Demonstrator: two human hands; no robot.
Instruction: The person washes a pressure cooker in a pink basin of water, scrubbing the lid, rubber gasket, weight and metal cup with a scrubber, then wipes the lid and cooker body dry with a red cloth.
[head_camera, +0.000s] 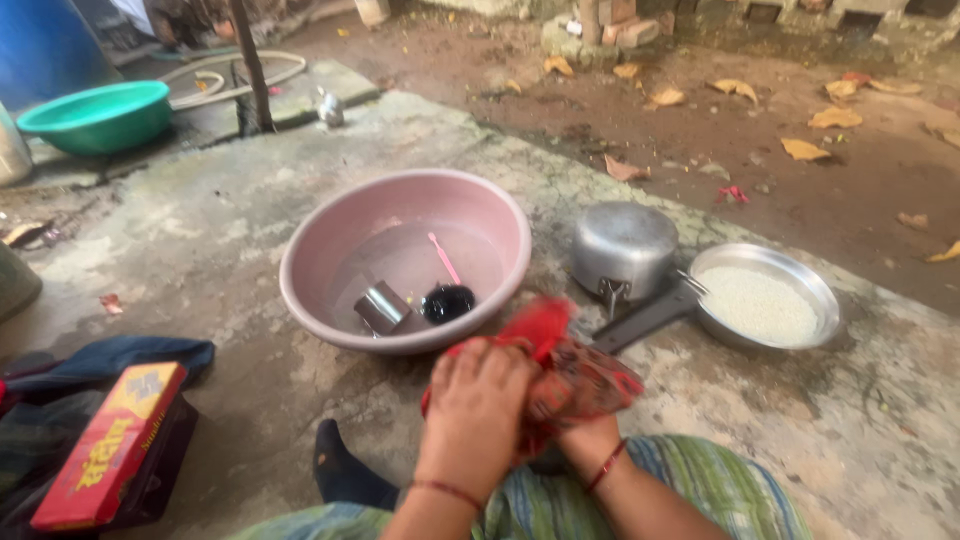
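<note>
My left hand and my right hand are together in front of me, both closed on a red patterned cloth that is bunched between them. The right hand is mostly hidden under the cloth; only its wrist with a red thread band shows. Just beyond the cloth stands a wide pink basin with water, a small steel cup and a black ladle with a pink handle lying in it.
To the right lie an overturned steel pot with a black handle and a steel plate of white rice. A red box rests on dark cloth at left. A green basin and blue drum stand far left. Dry leaves litter the dirt beyond.
</note>
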